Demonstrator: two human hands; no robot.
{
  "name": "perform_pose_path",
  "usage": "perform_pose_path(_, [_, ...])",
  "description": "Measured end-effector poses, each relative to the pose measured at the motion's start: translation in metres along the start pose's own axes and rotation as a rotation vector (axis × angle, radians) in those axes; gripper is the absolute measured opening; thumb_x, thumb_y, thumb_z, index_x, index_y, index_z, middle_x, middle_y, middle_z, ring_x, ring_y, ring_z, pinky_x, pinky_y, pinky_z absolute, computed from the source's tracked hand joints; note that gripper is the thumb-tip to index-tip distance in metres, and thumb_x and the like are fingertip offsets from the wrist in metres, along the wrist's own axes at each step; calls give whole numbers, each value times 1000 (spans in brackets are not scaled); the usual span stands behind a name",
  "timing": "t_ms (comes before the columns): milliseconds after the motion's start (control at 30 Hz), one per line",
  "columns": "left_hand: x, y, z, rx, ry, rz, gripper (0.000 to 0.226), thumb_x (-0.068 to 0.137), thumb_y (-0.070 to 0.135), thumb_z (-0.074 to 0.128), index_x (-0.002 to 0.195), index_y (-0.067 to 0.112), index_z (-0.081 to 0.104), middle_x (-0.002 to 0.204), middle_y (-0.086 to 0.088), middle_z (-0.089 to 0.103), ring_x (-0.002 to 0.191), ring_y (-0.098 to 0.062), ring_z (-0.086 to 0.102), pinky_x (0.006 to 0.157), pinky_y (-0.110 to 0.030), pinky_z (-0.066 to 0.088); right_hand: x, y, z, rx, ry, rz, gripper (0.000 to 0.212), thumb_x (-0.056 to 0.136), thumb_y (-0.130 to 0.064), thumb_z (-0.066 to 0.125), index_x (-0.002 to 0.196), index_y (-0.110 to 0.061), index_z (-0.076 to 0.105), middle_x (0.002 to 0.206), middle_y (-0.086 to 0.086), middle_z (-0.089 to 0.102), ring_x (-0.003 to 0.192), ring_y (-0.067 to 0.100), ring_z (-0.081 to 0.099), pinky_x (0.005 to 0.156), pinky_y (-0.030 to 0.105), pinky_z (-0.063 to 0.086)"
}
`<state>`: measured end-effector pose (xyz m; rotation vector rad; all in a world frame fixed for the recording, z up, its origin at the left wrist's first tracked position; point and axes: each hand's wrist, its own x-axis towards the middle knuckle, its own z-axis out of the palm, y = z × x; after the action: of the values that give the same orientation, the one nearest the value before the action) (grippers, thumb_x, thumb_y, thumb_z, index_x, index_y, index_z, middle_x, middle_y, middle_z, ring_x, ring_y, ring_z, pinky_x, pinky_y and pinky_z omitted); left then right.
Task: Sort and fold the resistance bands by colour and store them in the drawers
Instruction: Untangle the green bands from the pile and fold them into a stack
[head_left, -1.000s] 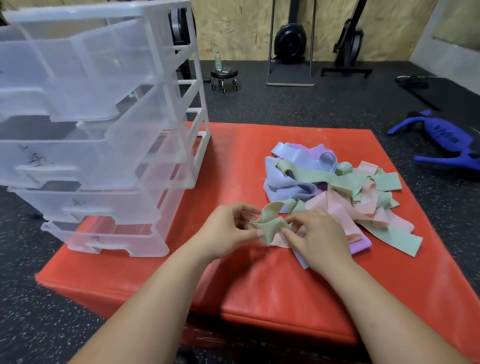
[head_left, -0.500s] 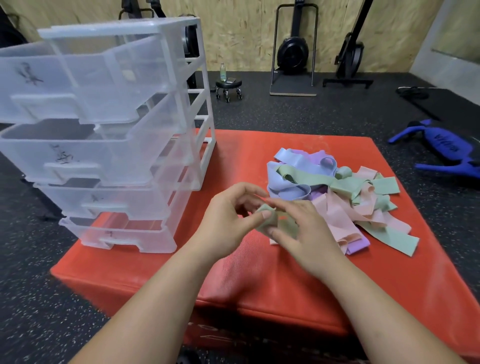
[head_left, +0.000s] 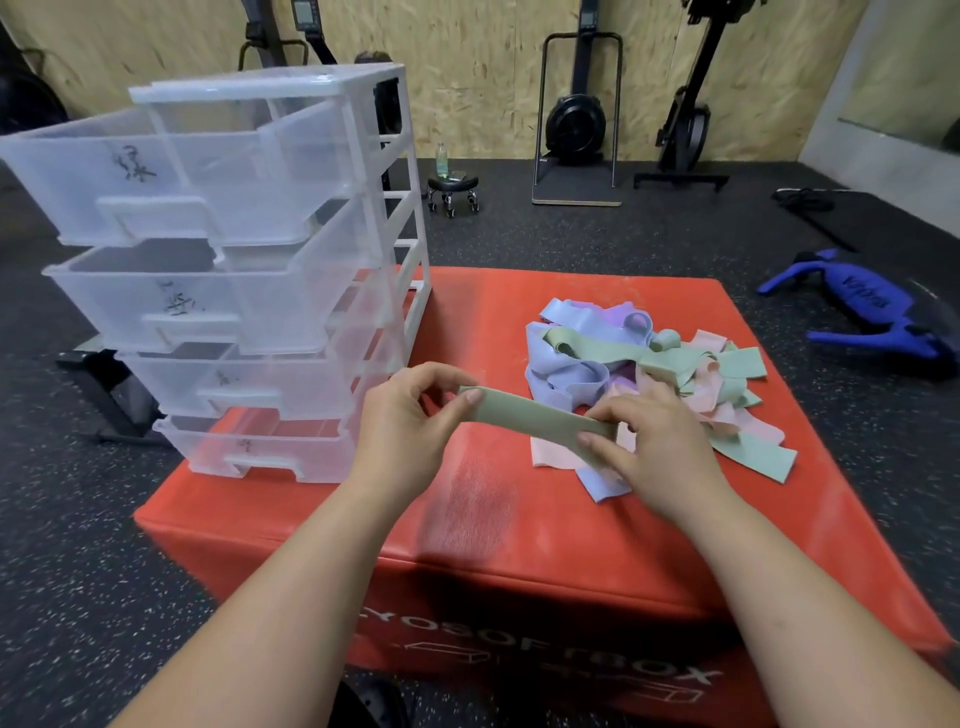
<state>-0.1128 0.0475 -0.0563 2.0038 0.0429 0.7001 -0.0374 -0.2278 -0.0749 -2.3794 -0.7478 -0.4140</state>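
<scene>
Two bare hands hold a green band (head_left: 540, 421) flat between them, just above a red padded box (head_left: 467, 519). The left hand (head_left: 410, 415) pinches its left end with thumb and fingers; the right hand (head_left: 660, 447) pinches its right end. A pile of bands (head_left: 675, 364), blue, purple, pink and green, lies right of centre. Clear plastic drawers (head_left: 234, 291), all pulled out, stand at the left.

One green band (head_left: 535, 418) stretched flat, ends pinched by left hand (head_left: 410, 415) & right hand (head_left: 649, 447). Other bands, blue/purple/pink/green, in tangled pile (head_left: 649, 364) just right. Clear 4-drawer unit (head_left: 234, 291) at left, drawers all pulled out.
</scene>
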Motion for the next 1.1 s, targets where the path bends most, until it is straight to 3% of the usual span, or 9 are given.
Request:
perform_pose_path(267, [-1,-4,-5,-107,35,-127,5,94,17,80,92,21,77,71,-1,74,62,-20,71,66,-40,59,-22,25,-36,-85,-179,144,18,78,-37,87,80,-45,71,72,-22,60,89,7,51,74,36,42])
perform_pose_path(367, [-3,-8,-2,-107,-48,-132,6,93,13,80,92,18,76,73,-3,77,70,-21,75,74,-44,62,-31,37,-47,-77,-112,159,16,79,-36,87,82,-42,73,74,-22,65,88,11,52,73,37,44])
perform_pose_path(467, [-9,-8,3,-101,-165,-115,7,91,16,84,90,21,79,79,-3,77,73,-15,69,71,-37,55,-40,44,-54,-175,31,81,19,77,-23,89,86,-33,76,77,-20,63,84,18,53,70,36,42])
perform_pose_path(533, [-11,-11,4,-104,-233,-116,8,88,18,86,91,24,81,86,-4,78,79,-22,71,76,-41,57,-46,50,-54,-211,57,47,23,76,-20,89,86,-32,73,81,-18,64,84,18,54,72,39,47])
perform_pose_path(600, [-14,-18,4,-17,-344,-131,8,87,23,87,91,26,81,89,2,80,86,-20,76,83,-40,62,-55,59,-52,-226,-62,35,27,75,-27,89,86,-38,68,86,-20,66,87,17,58,77,41,51])
perform_pose_path(733, [-23,-36,5,319,-559,-153,14,85,17,83,86,31,78,81,12,78,78,-4,74,81,-33,61,-80,71,-40,-264,-543,100,24,72,-57,83,91,-48,69,92,-27,66,91,2,56,84,29,50])
perform_pose_path(833, [-24,-43,4,397,-598,-179,19,84,15,82,86,32,75,85,16,77,75,0,71,76,-25,57,-85,75,-41,-236,-570,103,34,73,-65,79,101,-45,74,95,-29,66,91,2,55,85,30,49])
perform_pose_path(967, [-27,-47,11,430,-557,-182,20,87,21,82,99,32,72,96,14,73,75,-2,69,66,-11,46,-86,77,-46,-239,-493,192,30,74,-53,84,102,-47,73,101,-23,69,90,1,59,86,31,52])
perform_pose_path(1100, [-34,-48,24,467,-571,-158,36,88,22,83,120,26,69,108,8,68,83,-8,67,78,-22,52,-85,74,-48,-360,-556,389,49,70,-58,84,114,-46,64,103,-14,64,99,12,64,89,36,54])
